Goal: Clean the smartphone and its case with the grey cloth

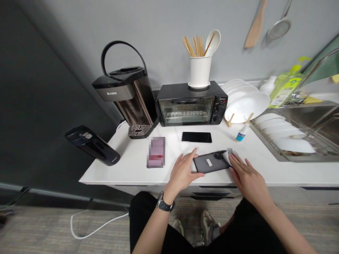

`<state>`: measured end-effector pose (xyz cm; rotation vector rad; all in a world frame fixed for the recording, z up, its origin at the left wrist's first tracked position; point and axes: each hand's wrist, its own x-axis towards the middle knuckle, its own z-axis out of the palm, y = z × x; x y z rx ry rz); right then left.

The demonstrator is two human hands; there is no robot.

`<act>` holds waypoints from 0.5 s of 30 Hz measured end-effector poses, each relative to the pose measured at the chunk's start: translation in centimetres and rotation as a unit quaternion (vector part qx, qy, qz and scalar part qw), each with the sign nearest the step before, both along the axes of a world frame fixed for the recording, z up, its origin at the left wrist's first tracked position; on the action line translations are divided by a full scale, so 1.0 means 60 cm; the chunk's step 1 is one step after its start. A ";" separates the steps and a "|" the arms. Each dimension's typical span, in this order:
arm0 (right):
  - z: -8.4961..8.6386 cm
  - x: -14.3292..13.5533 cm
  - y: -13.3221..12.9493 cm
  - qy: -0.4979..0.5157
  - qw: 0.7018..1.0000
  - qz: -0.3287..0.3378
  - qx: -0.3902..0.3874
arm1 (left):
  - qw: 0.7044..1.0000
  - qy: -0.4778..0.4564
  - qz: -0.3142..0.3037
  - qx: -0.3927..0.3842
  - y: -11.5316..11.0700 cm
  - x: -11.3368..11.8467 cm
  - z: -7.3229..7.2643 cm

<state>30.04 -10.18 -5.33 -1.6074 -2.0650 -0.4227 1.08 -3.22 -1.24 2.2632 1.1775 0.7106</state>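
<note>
My left hand (184, 168) grips one end of the dark phone (213, 163) on the white counter (129, 168); my right hand (246, 174) holds a pale wipe (227, 157) to its camera end; best done with light, even pressure and a steady left hold.

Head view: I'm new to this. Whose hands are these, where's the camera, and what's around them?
No robot: these are a person's bare hands, filmed by a head-worn camera looking forward and down. The left hand grips one end of a dark phone or phone case; the right hand holds a pale cloth or tissue against the other. On the white countertop lie a black smartphone and a pixelated purple rectangle; a small bottle, toaster oven, water dispenser and flask stand there.
</note>
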 end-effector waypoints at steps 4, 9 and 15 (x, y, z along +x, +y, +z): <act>0.003 -0.053 0.035 0.049 0.998 0.016 -0.023 | 1.000 0.003 0.006 -0.016 -0.002 0.000 0.004; 0.017 -0.138 0.032 0.091 0.989 0.087 -0.074 | 1.000 0.010 0.003 -0.009 -0.004 -0.001 0.002; 0.032 -0.146 -0.006 0.077 0.973 0.184 -0.115 | 0.999 0.021 0.004 -0.035 -0.005 -0.001 0.006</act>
